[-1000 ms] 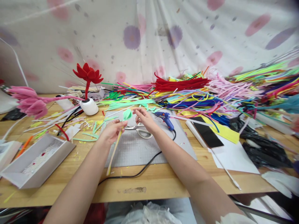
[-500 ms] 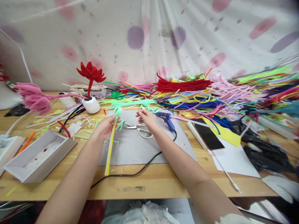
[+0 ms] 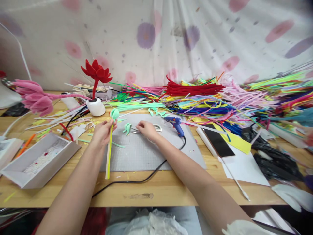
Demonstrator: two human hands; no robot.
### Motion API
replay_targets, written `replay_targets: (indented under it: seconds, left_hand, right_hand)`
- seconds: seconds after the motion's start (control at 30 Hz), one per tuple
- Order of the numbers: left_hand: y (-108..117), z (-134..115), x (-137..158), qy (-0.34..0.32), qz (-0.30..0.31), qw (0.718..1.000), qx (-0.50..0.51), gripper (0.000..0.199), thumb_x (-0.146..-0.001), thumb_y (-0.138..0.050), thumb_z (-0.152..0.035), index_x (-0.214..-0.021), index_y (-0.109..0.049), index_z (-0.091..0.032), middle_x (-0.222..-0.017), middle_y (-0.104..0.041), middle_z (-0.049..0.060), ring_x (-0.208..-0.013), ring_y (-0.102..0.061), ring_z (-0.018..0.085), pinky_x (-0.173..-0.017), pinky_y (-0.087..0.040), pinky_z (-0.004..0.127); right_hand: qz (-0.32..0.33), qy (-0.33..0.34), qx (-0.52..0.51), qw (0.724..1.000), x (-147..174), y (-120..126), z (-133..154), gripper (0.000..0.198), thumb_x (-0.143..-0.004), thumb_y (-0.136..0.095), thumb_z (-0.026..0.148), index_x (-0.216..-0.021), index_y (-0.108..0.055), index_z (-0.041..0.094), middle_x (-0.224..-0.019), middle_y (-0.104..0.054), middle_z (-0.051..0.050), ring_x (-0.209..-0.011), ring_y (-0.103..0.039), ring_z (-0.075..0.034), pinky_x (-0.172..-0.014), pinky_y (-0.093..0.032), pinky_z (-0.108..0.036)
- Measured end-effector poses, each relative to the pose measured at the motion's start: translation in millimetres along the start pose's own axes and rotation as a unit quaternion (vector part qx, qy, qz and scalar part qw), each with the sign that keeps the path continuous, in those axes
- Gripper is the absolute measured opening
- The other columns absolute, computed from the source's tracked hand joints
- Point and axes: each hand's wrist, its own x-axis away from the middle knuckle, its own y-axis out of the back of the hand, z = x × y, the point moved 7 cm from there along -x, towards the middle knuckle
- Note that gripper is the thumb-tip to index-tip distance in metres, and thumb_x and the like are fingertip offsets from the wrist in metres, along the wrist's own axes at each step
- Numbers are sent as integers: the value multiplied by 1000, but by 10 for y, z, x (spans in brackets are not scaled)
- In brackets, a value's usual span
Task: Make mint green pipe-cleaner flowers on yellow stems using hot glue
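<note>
At the far left of the wooden table lies a grey tray, tilted, and behind it a pink fuzzy flower lies on its side. A red flower stands upright in a small white holder. The left hand is closed around a yellow-green stem with a round mint-green head at the top; the stem points up and its lower end hangs over the grey mat. The right hand rests on the mat with fingers bent down onto the scissors; I cannot tell if it grips them. Small mint-green pieces lie just beside this hand. To the right is a blue glue gun with a black cable, then a phone on white paper. Behind all this is a big heap of coloured pipe cleaners.
</note>
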Motion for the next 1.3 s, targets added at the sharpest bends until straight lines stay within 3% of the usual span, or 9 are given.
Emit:
replay_targets:
  seconds: [0.27,0.37,0.5,0.63,0.73,0.9,1.03,1.23,1.3]
  left_hand:
    - [148,-54,-26,-9,-14,1000,8,15,-77,-55,-3,-65,-49,-11,-59,-61,1,-49,-58,5,-47,-48,11]
    - [152,-25,-21,21,13,1000,10,10,-79,-53,-6,-70,-55,-9,-60,-60,0,-45,-55,3,-44,-46,9]
    - [154,15,-2,48,37,997,54,9,-81,-51,-9,-74,-56,-9,-64,-59,2,-46,-54,3,-34,-38,8]
    - [76,104,25,84,92,986,110,12,-83,-48,-10,-71,-51,-10,-64,-57,3,-41,-46,1,-29,-27,7]
    - [-29,236,55,135,131,974,129,18,-85,-44,-7,-67,-48,-10,-58,-52,1,-37,-39,-1,-27,-21,6]
    - [-225,479,145,216,149,958,119,16,-86,-43,-10,-71,-49,-11,-54,-48,-3,-30,-31,-2,-24,-14,6]
    - [-365,558,148,197,131,963,127,17,-85,-46,-12,-68,-48,-12,-55,-50,-2,-32,-35,-2,-25,-14,7]
    - [-470,554,93,46,70,991,104,18,-81,-51,-18,-63,-49,-14,-46,-45,-5,-35,-41,3,-33,-31,12]
    - [-542,577,133,43,121,992,22,15,-77,-57,-22,-65,-53,-13,-48,-50,-3,-40,-47,7,-38,-37,17]
  right_hand:
    - [-23,20,145,989,-67,-311,457,45,-79,-50,47,-114,-47,19,-99,-64,-13,-89,-59,-24,-73,-41,-34]
    - [-18,19,155,988,-132,-395,460,42,-76,-55,35,-114,-45,19,-103,-61,-14,-94,-58,-25,-75,-42,-35]
    - [-6,-19,-44,999,-224,-384,281,35,-73,-54,19,-106,-44,22,-83,-61,-1,-74,-58,-16,-67,-43,-29]
    - [54,-49,-327,942,-210,-323,117,32,-70,-56,19,-99,-42,21,-63,-48,8,-49,-47,-7,-51,-37,-20]
    - [67,-42,-397,915,-180,-220,52,34,-66,-58,16,-96,-43,20,-63,-47,8,-48,-46,-6,-49,-37,-19]
    - [-34,-32,-241,969,-261,-24,-109,33,-63,-61,15,-94,-49,18,-72,-53,4,-65,-54,-10,-63,-44,-26]
    - [-89,45,-151,983,-240,42,41,32,-65,-65,26,-93,-54,16,-91,-58,-4,-89,-55,-15,-80,-44,-32]
    - [118,29,-304,945,135,-271,393,35,-81,-49,42,-107,-51,19,-91,-60,-4,-71,-58,-11,-59,-47,-24]
    - [178,-6,-335,925,242,-359,404,34,-84,-46,41,-109,-50,19,-83,-58,-1,-54,-52,-7,-45,-38,-19]
